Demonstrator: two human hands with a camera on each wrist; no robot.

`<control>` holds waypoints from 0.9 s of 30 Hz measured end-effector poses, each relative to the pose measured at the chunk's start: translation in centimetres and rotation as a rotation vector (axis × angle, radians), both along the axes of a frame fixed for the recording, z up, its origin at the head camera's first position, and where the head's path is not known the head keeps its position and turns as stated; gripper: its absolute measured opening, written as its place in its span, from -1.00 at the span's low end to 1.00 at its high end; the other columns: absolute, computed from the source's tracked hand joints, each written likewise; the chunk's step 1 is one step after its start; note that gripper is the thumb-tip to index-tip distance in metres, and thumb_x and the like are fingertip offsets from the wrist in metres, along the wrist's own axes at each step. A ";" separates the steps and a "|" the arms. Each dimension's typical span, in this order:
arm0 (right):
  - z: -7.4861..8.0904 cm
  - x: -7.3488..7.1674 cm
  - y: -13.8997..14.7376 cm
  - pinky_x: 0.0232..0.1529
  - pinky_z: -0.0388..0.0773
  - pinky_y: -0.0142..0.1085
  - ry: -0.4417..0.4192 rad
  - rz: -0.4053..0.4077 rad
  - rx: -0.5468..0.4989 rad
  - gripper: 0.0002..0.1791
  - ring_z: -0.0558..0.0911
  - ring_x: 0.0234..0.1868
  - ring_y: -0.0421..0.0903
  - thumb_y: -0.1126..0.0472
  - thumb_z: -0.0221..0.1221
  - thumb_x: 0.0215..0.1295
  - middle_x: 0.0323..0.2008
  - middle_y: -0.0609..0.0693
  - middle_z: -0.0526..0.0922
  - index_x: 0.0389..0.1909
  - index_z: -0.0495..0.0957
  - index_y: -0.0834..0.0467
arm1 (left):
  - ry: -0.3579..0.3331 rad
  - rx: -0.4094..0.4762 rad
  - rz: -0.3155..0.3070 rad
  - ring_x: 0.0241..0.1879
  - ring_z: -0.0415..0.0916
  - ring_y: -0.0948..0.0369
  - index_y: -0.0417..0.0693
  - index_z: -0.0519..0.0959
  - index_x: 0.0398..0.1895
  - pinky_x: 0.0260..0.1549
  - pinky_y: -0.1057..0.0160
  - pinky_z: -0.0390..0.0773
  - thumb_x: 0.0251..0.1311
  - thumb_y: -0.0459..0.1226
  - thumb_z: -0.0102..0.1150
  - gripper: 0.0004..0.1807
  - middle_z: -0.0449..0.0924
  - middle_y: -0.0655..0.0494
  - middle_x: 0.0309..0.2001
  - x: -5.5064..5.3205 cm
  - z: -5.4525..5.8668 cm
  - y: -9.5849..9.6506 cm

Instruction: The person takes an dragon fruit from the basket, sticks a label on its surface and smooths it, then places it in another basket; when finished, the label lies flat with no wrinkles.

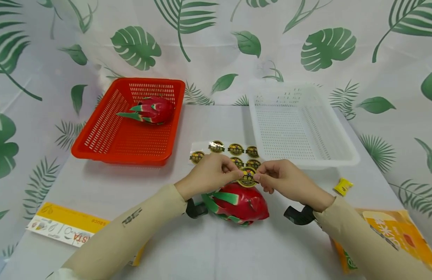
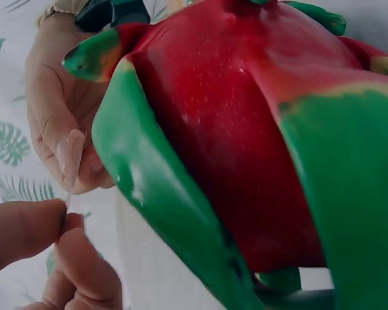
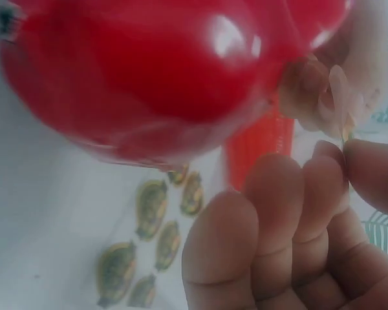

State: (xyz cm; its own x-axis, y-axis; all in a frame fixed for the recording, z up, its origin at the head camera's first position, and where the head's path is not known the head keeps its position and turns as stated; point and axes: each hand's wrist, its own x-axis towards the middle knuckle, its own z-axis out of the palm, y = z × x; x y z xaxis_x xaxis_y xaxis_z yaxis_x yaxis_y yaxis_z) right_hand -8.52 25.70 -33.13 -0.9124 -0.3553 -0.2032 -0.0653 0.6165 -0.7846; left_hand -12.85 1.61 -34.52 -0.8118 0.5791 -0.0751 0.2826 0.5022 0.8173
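Note:
Both hands pinch one round black-and-gold sticker (image 1: 247,177) by its opposite edges. My left hand (image 1: 213,174) has its left edge between thumb and forefinger, and my right hand (image 1: 287,180) has the right edge the same way. Edge-on, the sticker looks like a thin sliver in both wrist views. Right below it lies a red dragon fruit (image 1: 242,204) with green scales, its scaly end pointing left. Behind the hands a clear sheet of similar stickers (image 1: 235,149) lies flat on the table, partly covered by the left hand.
A red basket (image 1: 132,149) at the back left contains another dragon fruit (image 1: 158,110). At the back right stands a white basket (image 1: 306,161). A small yellow packet (image 1: 343,186), an orange bag (image 1: 404,237) and a yellow-white pasta package (image 1: 67,225) lie near the arms.

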 end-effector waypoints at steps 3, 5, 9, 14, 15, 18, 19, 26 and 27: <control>-0.3 0.6 0.4 -0.43 0.56 -0.30 -0.008 -0.010 0.001 -0.79 0.59 -0.49 -0.13 0.12 0.23 0.49 -0.55 0.01 0.56 -0.30 0.60 0.17 | 0.011 -0.032 -0.042 -0.61 0.36 0.36 0.04 0.78 -0.38 -0.60 0.41 0.29 0.33 -0.08 0.36 -0.80 0.55 0.26 -0.66 0.1 0.1 0.5; -0.6 0.9 0.6 -0.44 0.59 -0.27 -0.014 -0.015 -0.008 -0.79 0.59 -0.50 -0.12 0.12 0.21 0.50 -0.55 0.01 0.56 -0.29 0.59 0.18 | 0.025 -0.052 -0.071 -0.63 0.34 0.37 0.06 0.76 -0.43 -0.62 0.42 0.27 0.32 -0.09 0.36 -0.80 0.53 0.28 -0.69 0.1 0.1 0.8; -1.7 1.2 0.7 -0.46 0.64 -0.22 -0.029 -0.017 -0.038 -0.78 0.60 -0.50 -0.06 0.14 0.19 0.51 -0.55 0.01 0.55 -0.29 0.57 0.21 | 0.046 -0.116 -0.129 -0.70 0.27 0.39 0.05 0.66 -0.63 -0.65 0.43 0.20 0.33 -0.11 0.35 -0.66 0.40 0.32 -0.76 0.2 0.6 1.2; -2.8 1.2 0.7 -0.51 0.63 -0.21 -0.049 0.011 -0.056 -0.76 0.57 -0.54 -0.12 0.15 0.18 0.52 -0.57 0.01 0.53 -0.33 0.55 0.21 | 0.048 -0.183 -0.162 -0.73 0.25 0.39 0.08 0.59 -0.75 -0.67 0.43 0.19 0.33 -0.14 0.31 -0.58 0.34 0.34 -0.80 0.1 0.9 1.6; -2.9 1.3 0.7 -0.52 0.62 -0.21 -0.055 0.016 -0.059 -0.76 0.56 -0.55 -0.14 0.15 0.18 0.53 -0.58 0.01 0.52 -0.34 0.54 0.21 | 0.048 -0.194 -0.165 -0.73 0.26 0.39 0.09 0.60 -0.74 -0.66 0.42 0.21 0.32 -0.15 0.31 -0.59 0.36 0.35 -0.79 0.1 1.0 1.6; -3.1 1.4 0.7 -0.52 0.61 -0.22 -0.066 0.028 -0.060 -0.74 0.54 -0.55 -0.16 0.14 0.17 0.54 -0.59 0.01 0.51 -0.34 0.52 0.21 | 0.041 -0.217 -0.176 -0.72 0.27 0.38 0.08 0.63 -0.70 -0.65 0.41 0.24 0.32 -0.17 0.29 -0.64 0.39 0.34 -0.78 0.1 1.1 1.7; -3.1 1.5 0.7 -0.52 0.61 -0.22 -0.068 0.028 -0.056 -0.73 0.54 -0.56 -0.17 0.13 0.17 0.54 -0.59 0.01 0.51 -0.35 0.52 0.21 | 0.042 -0.225 -0.179 -0.71 0.29 0.38 0.08 0.63 -0.68 -0.64 0.41 0.25 0.31 -0.17 0.29 -0.65 0.40 0.34 -0.77 0.1 1.1 1.7; -3.0 1.8 0.9 -0.53 0.59 -0.24 -0.060 0.025 -0.035 -0.71 0.52 -0.58 -0.19 0.10 0.21 0.52 -0.61 -0.01 0.52 -0.37 0.49 0.20 | 0.045 -0.254 -0.199 -0.65 0.37 0.36 0.09 0.62 -0.62 -0.62 0.40 0.31 0.28 -0.11 0.33 -0.70 0.49 0.32 -0.70 0.1 1.2 1.8; -3.0 1.8 0.9 -0.53 0.58 -0.24 -0.061 0.024 -0.036 -0.71 0.52 -0.58 -0.19 0.10 0.21 0.51 -0.61 -0.01 0.52 -0.37 0.49 0.20 | 0.044 -0.257 -0.203 -0.64 0.37 0.36 0.08 0.61 -0.63 -0.62 0.39 0.31 0.28 -0.08 0.34 -0.68 0.49 0.32 -0.70 0.1 1.2 1.8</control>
